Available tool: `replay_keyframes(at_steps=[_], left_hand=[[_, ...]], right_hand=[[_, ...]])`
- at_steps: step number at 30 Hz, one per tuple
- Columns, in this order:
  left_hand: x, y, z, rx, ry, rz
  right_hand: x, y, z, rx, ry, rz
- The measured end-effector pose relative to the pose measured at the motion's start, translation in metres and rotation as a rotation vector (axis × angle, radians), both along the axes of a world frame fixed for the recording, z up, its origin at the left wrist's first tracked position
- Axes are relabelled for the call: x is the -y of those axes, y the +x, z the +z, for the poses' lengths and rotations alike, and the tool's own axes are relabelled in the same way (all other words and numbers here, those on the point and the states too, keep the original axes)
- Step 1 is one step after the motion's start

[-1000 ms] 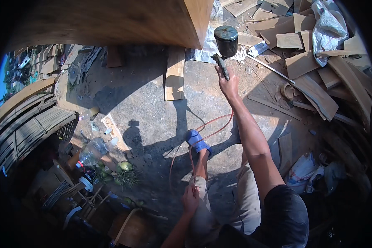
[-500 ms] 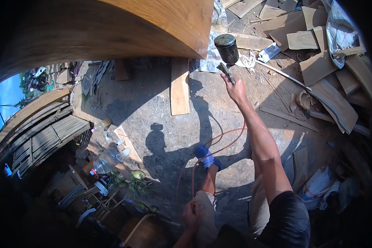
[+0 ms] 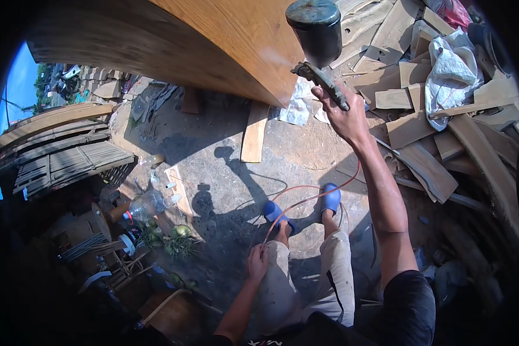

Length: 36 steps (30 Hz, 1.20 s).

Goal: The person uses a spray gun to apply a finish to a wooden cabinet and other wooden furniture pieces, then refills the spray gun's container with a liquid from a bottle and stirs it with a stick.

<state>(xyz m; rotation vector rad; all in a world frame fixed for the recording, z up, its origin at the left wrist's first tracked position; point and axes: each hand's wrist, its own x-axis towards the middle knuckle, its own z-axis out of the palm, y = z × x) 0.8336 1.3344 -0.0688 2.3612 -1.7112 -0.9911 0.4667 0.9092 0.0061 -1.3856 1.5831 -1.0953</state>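
My right hand (image 3: 347, 115) is raised and wrapped round the handle of a spray gun (image 3: 323, 83) with a dark round cup (image 3: 315, 34) on top. Its nozzle points left at a large brown wooden panel (image 3: 230, 40), close to its edge, and a faint pale mist shows between the two. Low by my left thigh, my left hand (image 3: 257, 262) is closed round a thin red hose (image 3: 303, 200). The hose loops across in front of my legs and runs up toward my right wrist.
A short plank (image 3: 254, 135) lies under the panel's corner. Offcuts (image 3: 409, 127) and a white sack (image 3: 452, 75) are heaped on the right. Plastic bottles (image 3: 147, 205), green coconuts (image 3: 181, 230) and a slatted bamboo bench (image 3: 69, 164) are on the left.
My right hand has lifted the spray gun higher and closer, up to the panel's edge, and mist now shows. My left hand has moved slightly up and left with the hose.
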Motion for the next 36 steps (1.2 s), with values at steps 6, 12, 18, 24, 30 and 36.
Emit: replay_keyframes(at_steps=[6,12,18,24,30,36], left_hand=[[0.018,-0.012,0.043,-0.079,-0.119,0.048],[0.033,-0.013,0.072,-0.077,-0.109,0.014],[0.045,-0.007,0.073,-0.112,-0.248,-0.023],[0.056,-0.012,0.083,-0.172,-0.228,0.053],[0.022,-0.028,0.063,-0.132,-0.292,0.11],[-0.009,-0.1,0.055,-0.116,-0.134,0.203]], right_hand=[[0.011,-0.006,0.149,-0.017,-0.208,0.044],[0.017,0.003,0.278,0.045,-0.402,0.037],[0.036,0.023,0.356,0.076,-0.696,-0.013],[0.047,0.014,0.337,-0.019,-0.496,-0.107],[0.034,0.005,0.237,0.034,-0.235,-0.066],[0.041,-0.014,0.094,-0.047,-0.138,0.011]])
